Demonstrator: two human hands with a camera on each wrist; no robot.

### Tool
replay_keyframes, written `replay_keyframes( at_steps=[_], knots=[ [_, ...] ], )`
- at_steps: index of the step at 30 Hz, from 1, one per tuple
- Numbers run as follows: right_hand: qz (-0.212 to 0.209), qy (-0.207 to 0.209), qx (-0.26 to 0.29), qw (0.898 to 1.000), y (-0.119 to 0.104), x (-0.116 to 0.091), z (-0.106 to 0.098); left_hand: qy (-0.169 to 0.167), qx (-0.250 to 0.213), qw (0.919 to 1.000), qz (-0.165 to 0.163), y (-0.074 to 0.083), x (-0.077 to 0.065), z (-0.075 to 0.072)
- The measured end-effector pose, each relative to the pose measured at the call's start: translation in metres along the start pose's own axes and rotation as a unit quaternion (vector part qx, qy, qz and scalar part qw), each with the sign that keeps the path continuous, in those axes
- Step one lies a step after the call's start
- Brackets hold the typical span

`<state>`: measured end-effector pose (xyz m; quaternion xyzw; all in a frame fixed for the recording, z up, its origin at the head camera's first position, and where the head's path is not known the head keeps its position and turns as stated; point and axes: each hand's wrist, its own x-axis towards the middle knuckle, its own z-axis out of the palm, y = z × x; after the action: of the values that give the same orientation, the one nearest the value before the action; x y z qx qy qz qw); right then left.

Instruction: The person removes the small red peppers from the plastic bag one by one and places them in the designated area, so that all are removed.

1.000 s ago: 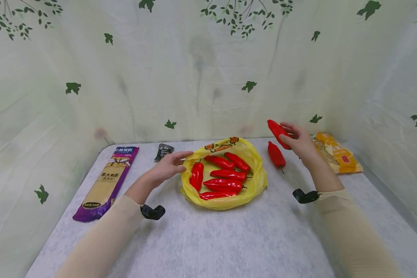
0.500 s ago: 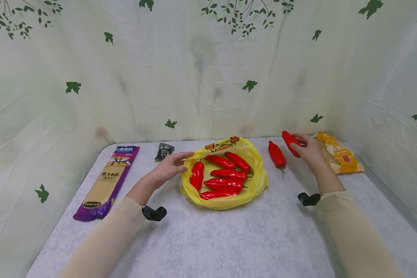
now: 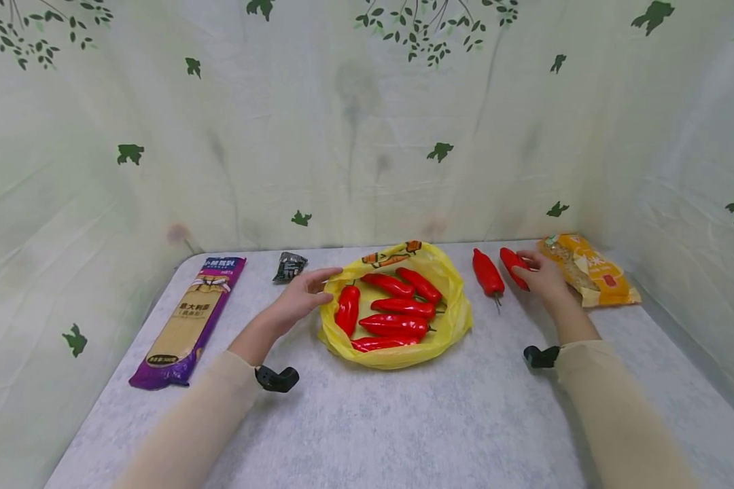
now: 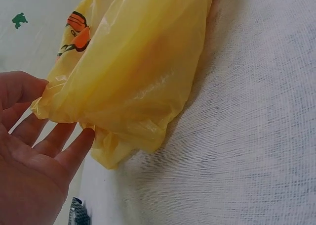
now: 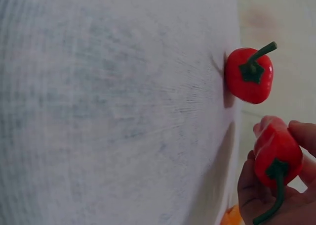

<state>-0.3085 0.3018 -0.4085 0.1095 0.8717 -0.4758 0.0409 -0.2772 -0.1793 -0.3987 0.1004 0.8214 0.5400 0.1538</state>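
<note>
My right hand (image 3: 544, 277) pinches a red chili pepper (image 3: 514, 268) between thumb and fingers, low over the table at the back right. In the right wrist view, that pepper's green stem (image 5: 278, 190) points toward the camera. Another red pepper (image 3: 487, 273) lies just left of it on the table. My left hand (image 3: 300, 297), its fingers extended and relaxed, touches the left rim of a yellow plastic bag (image 3: 455, 333). The bag's mouth is spread wide, with several shiny red peppers (image 3: 397, 324) inside. Close up in the left wrist view, fingertips (image 4: 85, 138) rest against the bag's crumpled edge.
A purple pasta packet (image 3: 189, 319) lies at the left of the grey-white table (image 3: 391, 428). A small black wrapped packet (image 3: 289, 267) is behind my left hand. An orange food bag (image 3: 593, 272) lies just beyond my right hand. A leaf-patterned curtain (image 3: 367, 136) hangs behind the table.
My right hand has moved right and down with the pepper, bringing it beside the pepper on the table. My left hand stays at the bag's rim.
</note>
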Motion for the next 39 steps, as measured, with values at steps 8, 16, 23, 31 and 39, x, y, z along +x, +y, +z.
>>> replay_keyframes(
  at_steps=[8,16,23,31,39],
  knots=[
    [0.001,0.000,-0.021,1.000,0.010,0.010,0.005,0.015,-0.016,0.9998,-0.003,-0.002,-0.001,0.003],
    [-0.023,-0.001,-0.055,0.998,0.010,0.009,0.010,0.024,-0.026,0.9994,0.004,-0.008,-0.001,0.007],
    [-0.016,-0.003,-0.055,0.998,0.007,0.006,0.011,0.052,-0.027,0.9980,0.023,-0.009,-0.001,0.012],
    [0.011,0.023,-0.040,0.999,0.008,0.006,0.005,0.078,-0.056,0.9951,0.023,-0.009,-0.002,0.017],
    [-0.028,0.117,-0.036,0.992,-0.021,-0.008,0.000,0.093,-0.057,0.9940,0.011,-0.010,-0.003,0.021]
  ],
)
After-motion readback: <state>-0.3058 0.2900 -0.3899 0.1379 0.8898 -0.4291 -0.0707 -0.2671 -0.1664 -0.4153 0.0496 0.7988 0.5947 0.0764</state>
